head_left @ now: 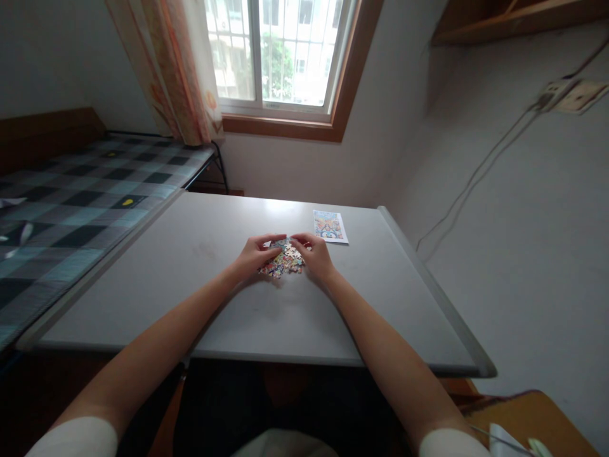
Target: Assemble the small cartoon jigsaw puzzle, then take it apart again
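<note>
Both bare hands are in close at the smooth grey-white rectangular table [166, 273]: the left hand [255, 254] at one flank, the right hand [314, 254] at the other, and right between them sits a low, loose heap of small multicoloured jigsaw pieces [284, 264]! Neither hand is clearly nearer; the heap spreads from the fingertips back toward the person, no clear long axis to it. Thumb and fingers look slightly parted on each hand, though I can't tell whether a piece is pinched. Just beyond the right hand lies a flat, colourful printed sheet [328, 226] with white edges.
</note>
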### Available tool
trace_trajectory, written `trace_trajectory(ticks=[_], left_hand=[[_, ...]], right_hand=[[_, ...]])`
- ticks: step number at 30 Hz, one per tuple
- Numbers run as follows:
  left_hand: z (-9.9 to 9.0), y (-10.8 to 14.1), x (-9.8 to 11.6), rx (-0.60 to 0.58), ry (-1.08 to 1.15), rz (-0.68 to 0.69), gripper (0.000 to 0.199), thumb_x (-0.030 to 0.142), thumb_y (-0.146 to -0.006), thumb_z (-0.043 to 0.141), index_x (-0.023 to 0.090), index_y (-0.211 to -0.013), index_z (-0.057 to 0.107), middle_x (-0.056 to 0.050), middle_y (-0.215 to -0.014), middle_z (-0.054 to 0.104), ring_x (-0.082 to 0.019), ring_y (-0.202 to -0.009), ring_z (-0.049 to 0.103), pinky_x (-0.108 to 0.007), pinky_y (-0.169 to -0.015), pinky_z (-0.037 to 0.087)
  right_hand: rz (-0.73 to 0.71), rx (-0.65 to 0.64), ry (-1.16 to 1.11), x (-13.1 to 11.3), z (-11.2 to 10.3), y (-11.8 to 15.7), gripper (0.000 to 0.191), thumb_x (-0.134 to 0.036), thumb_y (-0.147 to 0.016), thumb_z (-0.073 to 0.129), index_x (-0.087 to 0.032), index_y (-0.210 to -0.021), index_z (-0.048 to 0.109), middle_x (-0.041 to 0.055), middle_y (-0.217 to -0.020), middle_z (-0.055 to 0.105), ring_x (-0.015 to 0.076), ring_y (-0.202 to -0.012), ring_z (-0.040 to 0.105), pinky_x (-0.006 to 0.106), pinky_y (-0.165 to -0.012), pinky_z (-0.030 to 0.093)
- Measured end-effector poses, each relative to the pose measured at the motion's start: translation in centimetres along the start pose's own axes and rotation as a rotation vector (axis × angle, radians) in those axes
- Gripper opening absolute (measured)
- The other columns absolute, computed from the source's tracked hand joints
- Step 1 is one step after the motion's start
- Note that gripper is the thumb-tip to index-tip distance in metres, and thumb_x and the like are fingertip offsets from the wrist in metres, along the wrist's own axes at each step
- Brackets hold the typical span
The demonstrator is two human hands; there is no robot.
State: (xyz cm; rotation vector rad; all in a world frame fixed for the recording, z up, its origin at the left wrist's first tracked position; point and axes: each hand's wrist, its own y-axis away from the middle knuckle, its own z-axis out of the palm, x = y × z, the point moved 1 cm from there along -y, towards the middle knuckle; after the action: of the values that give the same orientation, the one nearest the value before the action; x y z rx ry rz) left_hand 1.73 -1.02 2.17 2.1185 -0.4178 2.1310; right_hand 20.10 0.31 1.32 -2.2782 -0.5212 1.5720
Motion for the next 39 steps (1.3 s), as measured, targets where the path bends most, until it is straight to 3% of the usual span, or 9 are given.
trace_trajectory(ticks=[4, 8, 14, 18, 22, 27, 33, 39], left_hand=[[0.0, 0.1, 0.2, 0.013, -0.019, -0.049, 0.061, 0.038, -0.068, 0.078, 0.011, -0.121, 0.066, -0.004, -0.076, 0.07, -0.011, -0.056, 0.057, -0.021, -0.052, 0.044], [0.0, 0.2, 0.1, -0.008, 0.001, -0.032, 0.058, 0.036, -0.068, 0.078, 0.011, -0.119, 0.067, -0.004, -0.078, 0.07, -0.011, -0.058, 0.057, -0.021, -0.054, 0.045], [0.1, 0.2, -0.1, -0.09, -0.026, -0.006, 0.055, 0.033, -0.068, 0.078, 0.012, -0.118, 0.066, -0.005, -0.083, 0.069, -0.009, -0.058, 0.057, -0.02, -0.053, 0.045], [0.2, 0.1, 0.0, -0.083, 0.087, 0.007, 0.079, 0.029, -0.065, 0.081, 0.019, -0.137, 0.049, -0.006, -0.099, 0.067, -0.012, -0.068, 0.064, -0.022, -0.061, 0.051], [0.4, 0.0, 0.0, -0.088, 0.156, -0.029, 0.081, 0.03, -0.065, 0.082, 0.019, -0.135, 0.043, -0.005, -0.093, 0.067, -0.015, -0.072, 0.067, -0.025, -0.064, 0.054], [0.3, 0.0, 0.1, 0.002, 0.177, -0.04, 0.078, 0.034, -0.062, 0.084, 0.02, -0.126, 0.042, -0.002, -0.086, 0.068, -0.016, -0.067, 0.067, -0.027, -0.06, 0.054], [0.1, -0.1, -0.1, -0.058, 0.106, -0.077, 0.084, 0.033, -0.06, 0.085, 0.016, -0.132, 0.046, -0.003, -0.078, 0.069, -0.017, -0.067, 0.067, -0.026, -0.061, 0.052], [0.1, -0.2, -0.8, -0.108, 0.089, -0.102, 0.059, 0.037, -0.059, 0.085, 0.012, -0.108, 0.064, -0.008, -0.083, 0.073, -0.019, -0.071, 0.068, -0.029, -0.064, 0.053]], right_hand=[[-0.119, 0.042, 0.174, -0.3, -0.5, 0.0, 0.018, -0.031, -0.085, 0.059, -0.019, -0.088, 0.073, 0.0049, -0.079, 0.067, 0.0168, -0.073, 0.058, 0.032, -0.074, 0.046], [-0.123, 0.043, 0.243, -0.6, -0.7, 0.1, 0.021, -0.035, -0.088, 0.057, -0.021, -0.088, 0.074, 0.006, -0.084, 0.066, 0.0192, -0.084, 0.059, 0.035, -0.083, 0.044], [-0.008, -0.054, 0.055, -0.4, -0.3, 0.1, 0.03, -0.046, -0.084, 0.059, -0.019, -0.076, 0.07, 0.005, -0.081, 0.065, 0.0161, -0.076, 0.059, 0.029, -0.068, 0.046], [0.09, -0.019, -0.07, -0.2, -0.2, -0.2, 0.033, -0.05, -0.078, 0.063, -0.018, -0.072, 0.066, 0.0032, -0.075, 0.065, 0.0147, -0.069, 0.058, 0.028, -0.064, 0.046], [0.142, 0.027, -0.133, -0.2, -0.3, -0.3, 0.032, -0.049, -0.076, 0.063, -0.017, -0.071, 0.064, 0.0021, -0.069, 0.064, 0.0139, -0.062, 0.055, 0.028, -0.061, 0.045], [0.125, 0.051, -0.04, 0.1, -0.4, -0.3, 0.03, -0.045, -0.078, 0.061, -0.018, -0.068, 0.065, 0.0026, -0.069, 0.064, 0.0144, -0.063, 0.056, 0.029, -0.063, 0.046], [0.053, 0.0, 0.014, 0.0, -0.4, -0.1, 0.029, -0.045, -0.081, 0.06, -0.018, -0.081, 0.072, 0.006, -0.085, 0.068, 0.0159, -0.075, 0.061, 0.029, -0.068, 0.048], [0.068, -0.07, -0.091, -0.3, -0.1, 0.0, 0.03, -0.048, -0.077, 0.066, -0.019, -0.077, 0.07, 0.0042, -0.078, 0.069, 0.0155, -0.071, 0.061, 0.029, -0.066, 0.048]])
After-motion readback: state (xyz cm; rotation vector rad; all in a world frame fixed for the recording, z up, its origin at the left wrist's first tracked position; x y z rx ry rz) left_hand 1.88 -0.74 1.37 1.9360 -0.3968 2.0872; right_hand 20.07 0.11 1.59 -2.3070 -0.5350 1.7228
